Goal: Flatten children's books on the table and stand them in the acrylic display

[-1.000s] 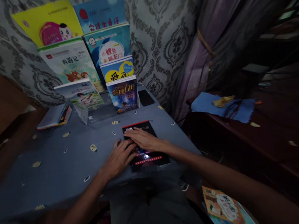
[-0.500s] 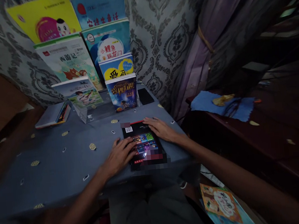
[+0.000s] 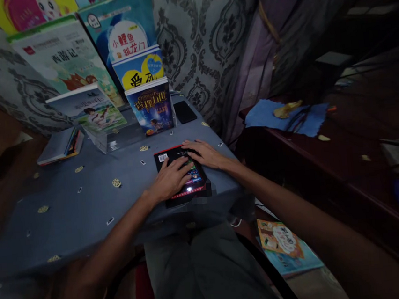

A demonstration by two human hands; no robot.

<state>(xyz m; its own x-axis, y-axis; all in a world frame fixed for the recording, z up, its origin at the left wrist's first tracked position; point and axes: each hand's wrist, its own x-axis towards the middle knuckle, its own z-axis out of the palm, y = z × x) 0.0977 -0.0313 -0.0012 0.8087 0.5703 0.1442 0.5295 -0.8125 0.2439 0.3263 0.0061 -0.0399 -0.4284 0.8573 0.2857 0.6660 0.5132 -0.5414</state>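
Book (image 3: 196, 175), glossy, rectangular, on pineapple-print cloth (image 3: 94, 197), left hand (image 3: 174, 176) and right hand (image 3: 205, 154) outspread atop the book

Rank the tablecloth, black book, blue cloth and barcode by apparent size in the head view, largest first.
1. Tablecloth
2. Black book and blue cloth: too alike to rank, the book being partly covered
3. Barcode

A home — tied curtain (image 3: 253, 69); printed tablecloth (image 3: 92, 209); storybooks (image 3: 66, 61)
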